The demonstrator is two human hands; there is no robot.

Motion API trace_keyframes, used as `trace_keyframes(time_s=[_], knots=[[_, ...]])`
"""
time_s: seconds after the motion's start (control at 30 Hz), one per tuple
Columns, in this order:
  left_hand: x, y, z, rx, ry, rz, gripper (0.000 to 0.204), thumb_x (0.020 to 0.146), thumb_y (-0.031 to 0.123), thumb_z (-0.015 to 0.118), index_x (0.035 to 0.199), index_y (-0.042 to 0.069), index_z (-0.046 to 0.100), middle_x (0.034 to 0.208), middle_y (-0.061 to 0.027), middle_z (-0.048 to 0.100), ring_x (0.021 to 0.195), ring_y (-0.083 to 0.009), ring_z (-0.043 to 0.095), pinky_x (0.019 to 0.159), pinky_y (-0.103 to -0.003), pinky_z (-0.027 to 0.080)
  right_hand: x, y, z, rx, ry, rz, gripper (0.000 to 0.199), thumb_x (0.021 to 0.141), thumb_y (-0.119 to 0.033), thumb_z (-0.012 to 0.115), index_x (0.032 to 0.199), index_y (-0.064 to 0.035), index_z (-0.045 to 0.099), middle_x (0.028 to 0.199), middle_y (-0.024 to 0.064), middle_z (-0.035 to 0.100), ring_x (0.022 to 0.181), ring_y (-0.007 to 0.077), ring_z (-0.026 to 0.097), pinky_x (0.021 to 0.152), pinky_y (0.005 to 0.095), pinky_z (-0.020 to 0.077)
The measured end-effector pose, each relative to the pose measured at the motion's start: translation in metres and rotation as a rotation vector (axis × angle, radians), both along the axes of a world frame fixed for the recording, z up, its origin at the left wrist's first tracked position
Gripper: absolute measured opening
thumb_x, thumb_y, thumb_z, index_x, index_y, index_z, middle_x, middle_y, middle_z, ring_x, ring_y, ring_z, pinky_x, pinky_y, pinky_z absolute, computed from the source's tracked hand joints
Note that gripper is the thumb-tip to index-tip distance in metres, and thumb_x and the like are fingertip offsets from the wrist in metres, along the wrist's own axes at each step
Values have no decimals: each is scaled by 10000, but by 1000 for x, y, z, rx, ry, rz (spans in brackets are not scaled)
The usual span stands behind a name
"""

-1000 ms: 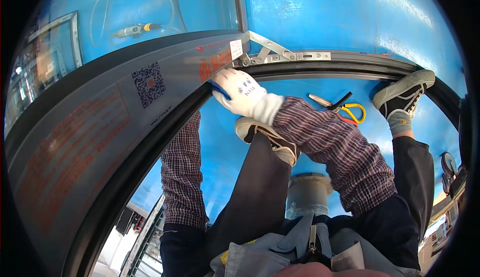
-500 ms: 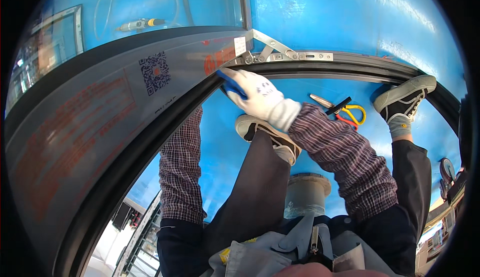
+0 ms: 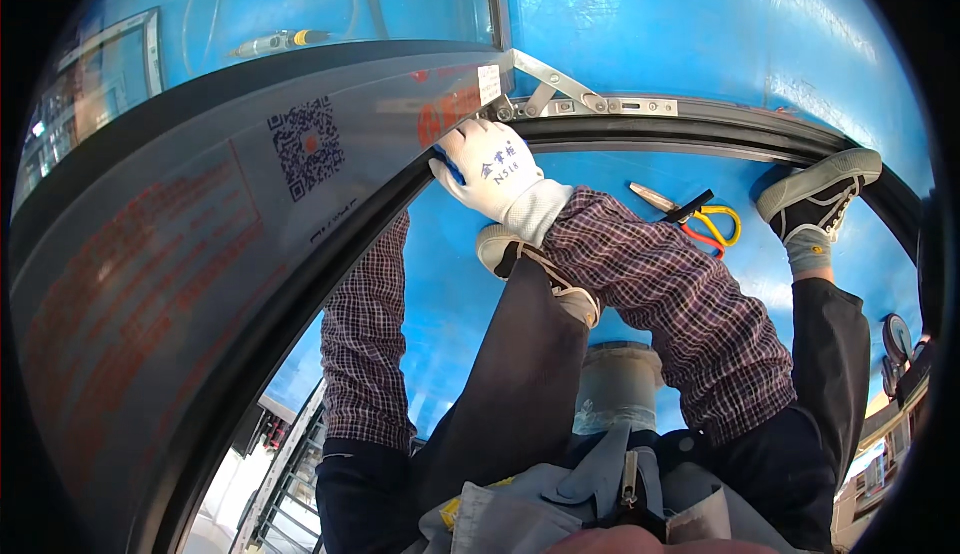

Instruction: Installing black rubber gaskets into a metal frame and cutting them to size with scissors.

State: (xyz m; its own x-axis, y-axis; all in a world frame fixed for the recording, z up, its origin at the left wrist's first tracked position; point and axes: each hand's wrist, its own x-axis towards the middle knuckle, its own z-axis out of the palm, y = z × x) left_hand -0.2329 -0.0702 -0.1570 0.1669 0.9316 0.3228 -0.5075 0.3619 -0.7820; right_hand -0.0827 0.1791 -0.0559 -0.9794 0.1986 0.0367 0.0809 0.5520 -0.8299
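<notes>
A window sash (image 3: 400, 186) with a dark frame and film-covered pane stands tilted up across my left side, joined to the lying black window frame (image 3: 640, 134) by a metal friction hinge (image 3: 560, 94). Just below the hinge corner, my right hand (image 3: 495, 169), in a white glove with blue palm coating, is closed with bent fingers over the sash's edge. Behind the sash, my left hand is hidden; only its checked sleeve (image 3: 365, 339) shows.
A hand tool with red and yellow handles (image 3: 720, 226) and a black strip (image 3: 690, 206) lie on the blue surface (image 3: 640, 14) inside the frame. My shoes stand near the frame. A grey cylindrical stool (image 3: 615, 389) is between my legs. Beyond the sash lies a hose-fed tool (image 3: 280, 44).
My right hand has turned, showing the glove's back, and curled its fingers at the sash's edge nearer the hinge. The whole view has shifted slightly.
</notes>
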Motion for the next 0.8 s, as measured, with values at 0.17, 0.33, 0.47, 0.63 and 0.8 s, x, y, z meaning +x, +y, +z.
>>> trace_keyframes(time_s=[0.17, 0.33, 0.47, 0.63, 0.8], knots=[[8, -17, -8, -123, 884, 730, 680, 942, 518, 430, 1491, 213, 169, 1541, -56, 219, 1367, -303, 323, 1127, -529, 248, -2, -4, 0, -14, 39, 0, 215, 796, -254, 613, 935, -89, 608, 882, 119, 635, 775, 280, 620, 744, 364, 489], [10, 2, 2, -22, 1030, 710, 667, 938, 519, 434, 1481, 211, 200, 1521, -42, 276, 1349, -281, 363, 1128, -531, 246, -5, -8, -7, -63, 104, -20, 229, 786, -236, 616, 944, -71, 603, 860, 119, 631, 770, 287, 609, 753, 366, 483], [9, -3, 1, -76, 1173, 774, 653, 933, 525, 438, 1469, 209, 239, 1506, -44, 306, 1338, -281, 380, 1124, -538, 252, -9, -12, -6, -57, 160, -27, 259, 754, -186, 625, 957, -31, 584, 823, 139, 621, 717, 318, 589, 718, 373, 477], [9, -15, -8, -141, 1349, 856, 639, 928, 533, 444, 1454, 206, 288, 1486, -46, 344, 1324, -282, 401, 1119, -546, 260, -14, -15, -5, -62, 246, -76, 220, 743, -152, 619, 921, -29, 581, 782, 134, 623, 688, 327, 584, 681, 376, 476], [10, -35, -18, -195, 1492, 927, 630, 923, 539, 449, 1442, 204, 327, 1471, -48, 375, 1313, -283, 418, 1115, -553, 266, -14, -17, -3, -133, 211, -61, 196, 741, -119, 610, 910, -26, 578, 778, 139, 619, 691, 328, 584, 651, 376, 475]])
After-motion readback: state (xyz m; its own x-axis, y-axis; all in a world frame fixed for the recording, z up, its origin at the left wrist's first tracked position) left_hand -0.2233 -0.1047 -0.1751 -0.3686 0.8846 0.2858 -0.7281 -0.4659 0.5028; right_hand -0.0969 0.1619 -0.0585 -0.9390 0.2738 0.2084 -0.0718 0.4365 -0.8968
